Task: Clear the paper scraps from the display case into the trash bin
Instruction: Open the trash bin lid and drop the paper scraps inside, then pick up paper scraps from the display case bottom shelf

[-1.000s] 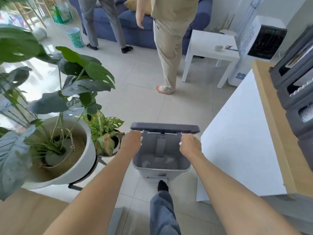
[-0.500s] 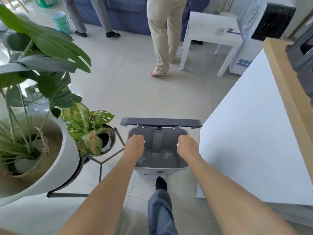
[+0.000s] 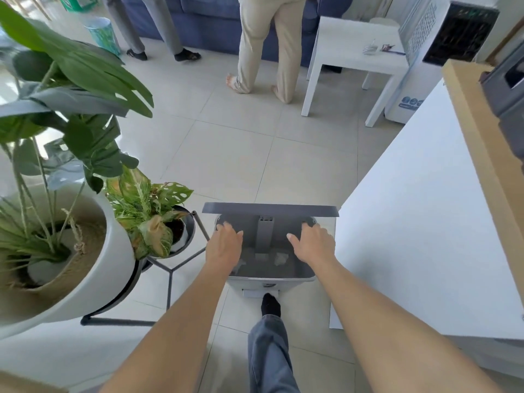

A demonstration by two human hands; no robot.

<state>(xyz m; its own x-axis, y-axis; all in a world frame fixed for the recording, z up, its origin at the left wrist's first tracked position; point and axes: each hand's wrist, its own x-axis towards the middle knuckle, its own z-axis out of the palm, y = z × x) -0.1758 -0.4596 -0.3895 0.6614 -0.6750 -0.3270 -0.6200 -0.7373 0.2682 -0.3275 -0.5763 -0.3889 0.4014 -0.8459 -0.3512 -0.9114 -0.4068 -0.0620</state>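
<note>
Hovering over open grey plastic pedal bin (image 3: 300, 275), lid propped by socked foot (image 3: 270, 304). Left hand (image 3: 224, 246), right hand (image 3: 312, 245) spreading flat, holding nothing. Crumpled white paper scraps (image 3: 280, 258) lying on bin floor. Drop step seemingly finishing; next needing foot off pedal, hands clearing rim.

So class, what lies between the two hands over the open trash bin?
In the head view, between the left hand and right hand stands the trash bin's grey lid post, with paper scraps below.
</note>
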